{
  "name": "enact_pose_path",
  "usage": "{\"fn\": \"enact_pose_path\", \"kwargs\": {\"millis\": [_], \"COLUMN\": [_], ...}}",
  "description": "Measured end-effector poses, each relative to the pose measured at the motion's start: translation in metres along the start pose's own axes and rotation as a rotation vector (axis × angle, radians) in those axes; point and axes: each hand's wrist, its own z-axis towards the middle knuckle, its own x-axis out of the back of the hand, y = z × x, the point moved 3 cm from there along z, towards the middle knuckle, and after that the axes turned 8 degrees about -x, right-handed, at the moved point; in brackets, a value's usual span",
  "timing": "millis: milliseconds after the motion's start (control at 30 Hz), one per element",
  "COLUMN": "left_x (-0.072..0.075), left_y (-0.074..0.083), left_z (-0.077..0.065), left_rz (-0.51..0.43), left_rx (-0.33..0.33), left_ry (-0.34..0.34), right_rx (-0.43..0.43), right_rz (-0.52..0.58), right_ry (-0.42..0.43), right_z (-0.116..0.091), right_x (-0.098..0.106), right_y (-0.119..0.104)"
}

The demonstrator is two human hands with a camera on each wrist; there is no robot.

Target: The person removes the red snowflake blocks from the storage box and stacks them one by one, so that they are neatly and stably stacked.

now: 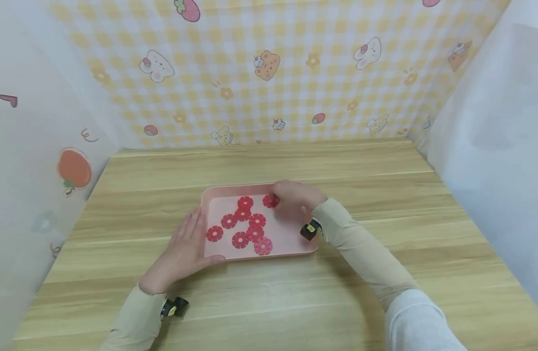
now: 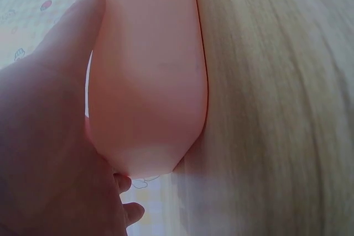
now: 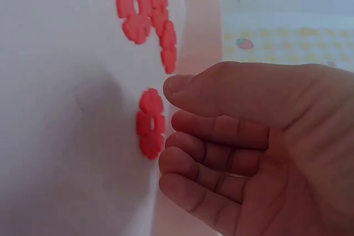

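Observation:
A shallow pink tray (image 1: 291, 246) lies on the wooden table with several red notched flower-shaped discs (image 1: 240, 240) in it, some overlapping. My left hand (image 1: 181, 251) rests against the tray's left end, fingers fairly straight along that side and thumb on the front rim. In the left wrist view the hand lies along the tray's outer wall (image 2: 149, 81). Over the tray's back right part, my right hand (image 1: 295, 196) reaches in with loosely bent fingers. The right wrist view shows its fingertips close beside one separate red disc (image 3: 150, 143), with nothing between thumb and fingers.
The wood-grain table (image 1: 260, 302) extends around the tray on all sides. A yellow checked cloth (image 1: 295, 87) with cartoon prints hangs behind it, and pale walls (image 1: 36, 161) stand to the left and right. Each wrist carries a small black camera (image 1: 309, 231).

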Motion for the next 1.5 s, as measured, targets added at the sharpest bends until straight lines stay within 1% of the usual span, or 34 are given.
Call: {"fn": "enact_pose_path", "kwargs": {"millis": [33,100,133,200,333,400,500,600,700,833,933,1233,1500], "left_x": [-0.001,-0.001,-0.001,-0.001,0.002,0.002,0.001,-0.001,-0.003,-0.004,-0.003,-0.001,-0.001], "left_y": [0.0,0.001,0.001,0.002,0.002,0.002,0.0,-0.001,-0.002,-0.003,-0.003,-0.002,-0.002], "left_z": [0.0,0.001,0.001,0.001,0.001,0.001,0.001,0.0,0.0,0.0,0.0,-0.001,-0.001], "left_rz": [-0.003,-0.003,-0.004,-0.005,-0.002,0.0,0.003,0.001,-0.004,-0.006,-0.004,0.001,-0.006], "left_rx": [0.001,0.001,0.0,0.001,0.002,0.007,0.015,0.017,0.014,0.015,0.016,0.018,0.017], "left_ry": [-0.001,-0.002,-0.002,-0.006,-0.005,-0.008,-0.016,-0.018,-0.014,-0.007,-0.004,0.0,-0.006], "right_rx": [0.0,0.051,0.057,0.058,0.045,0.071,0.067,0.064,0.069,0.091,0.111,0.165,0.165], "right_rz": [-0.022,-0.181,-0.229,-0.287,-0.283,-0.307,-0.288,-0.314,-0.369,-0.397,-0.394,-0.506,-0.519], "right_ry": [-0.001,0.032,0.042,0.053,0.047,0.06,0.074,0.099,0.12,0.134,0.14,0.195,0.202], "right_z": [0.001,0.003,0.004,0.004,0.004,0.004,0.005,0.005,0.006,0.008,0.008,0.007,0.007], "right_x": [-0.001,-0.003,-0.003,-0.004,-0.004,-0.003,-0.003,-0.004,-0.007,-0.01,-0.012,-0.016,-0.018], "right_y": [0.0,0.0,0.0,0.001,0.001,-0.001,-0.002,-0.002,-0.002,-0.002,-0.003,-0.007,-0.009]}}
